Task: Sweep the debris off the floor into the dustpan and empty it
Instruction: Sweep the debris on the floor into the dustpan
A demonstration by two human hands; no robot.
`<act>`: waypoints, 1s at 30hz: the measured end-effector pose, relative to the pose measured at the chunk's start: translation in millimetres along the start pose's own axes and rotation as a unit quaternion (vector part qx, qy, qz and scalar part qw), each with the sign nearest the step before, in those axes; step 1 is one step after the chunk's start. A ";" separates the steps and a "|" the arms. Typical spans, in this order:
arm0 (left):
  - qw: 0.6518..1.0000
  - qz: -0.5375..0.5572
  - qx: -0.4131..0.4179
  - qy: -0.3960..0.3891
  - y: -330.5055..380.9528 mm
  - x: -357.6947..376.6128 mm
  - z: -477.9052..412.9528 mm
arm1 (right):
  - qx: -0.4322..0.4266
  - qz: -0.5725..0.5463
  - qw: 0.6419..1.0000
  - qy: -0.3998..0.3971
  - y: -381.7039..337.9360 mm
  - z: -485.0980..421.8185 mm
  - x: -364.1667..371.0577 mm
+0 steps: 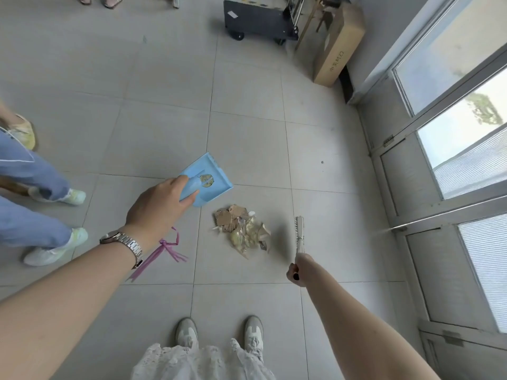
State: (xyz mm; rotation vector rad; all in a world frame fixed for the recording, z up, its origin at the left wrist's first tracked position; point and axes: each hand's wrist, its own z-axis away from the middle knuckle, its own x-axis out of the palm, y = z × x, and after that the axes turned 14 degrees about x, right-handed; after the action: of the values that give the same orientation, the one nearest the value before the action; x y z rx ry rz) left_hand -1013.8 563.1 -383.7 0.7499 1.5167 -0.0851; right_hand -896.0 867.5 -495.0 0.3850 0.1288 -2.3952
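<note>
**Debris lying between pan and brush**

The debris pile [242,233] is sitting centre frame. The left hand [162,207] is clamping the blue dustpan [207,181] to its upper left; the right hand [297,271] is gripping the brush [299,234], its long axis running up-frame, nearer on the pile's right.

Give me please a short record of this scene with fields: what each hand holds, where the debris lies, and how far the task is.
left hand: grips the handle of the blue dustpan, held above the floor
right hand: grips the small hand brush, bristles pointing away from the person
debris pile: cardboard scraps and crumpled wrappers on the tiled floor, between dustpan and brush
pink ribbon: hangs near the left wrist
task state: debris not yet in the dustpan
</note>
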 end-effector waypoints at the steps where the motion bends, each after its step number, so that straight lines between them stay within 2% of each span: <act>1: 1.000 -0.003 -0.004 -0.001 1.2 3.9 4.5 | 0.006 0.010 1.000 0.003 -0.9 -2.0 -0.1; 5: 0.999 -0.013 -0.030 0.001 11.4 22.2 25.3 | 0.030 0.065 0.997 -0.030 8.3 -6.7 9.2; 10: 0.997 -0.027 -0.073 0.008 40.0 40.9 54.2 | 0.025 0.077 0.993 -0.086 19.9 -8.5 20.8; 16: 0.989 -0.029 -0.141 0.034 77.5 51.6 88.8 | 0.018 0.091 0.990 -0.102 -4.2 -15.4 -7.4; 23: 0.981 -0.019 -0.189 0.042 108.6 45.5 116.4 | -0.036 0.210 0.977 0.011 -30.9 -8.1 -49.7; 27: 0.976 -0.019 -0.212 0.039 112.7 48.0 128.3 | -0.133 0.323 0.935 0.062 -38.5 -12.0 -39.0; 30: 0.974 -0.008 -0.223 0.029 113.5 56.0 136.5 | -0.214 0.430 0.873 0.078 -44.3 -25.3 -20.7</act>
State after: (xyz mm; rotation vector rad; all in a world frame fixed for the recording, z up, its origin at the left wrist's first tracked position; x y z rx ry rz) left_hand -834.3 606.5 -407.1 0.3801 1.5237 0.2612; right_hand -904.4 918.8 -513.2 0.3273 0.4498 -1.3978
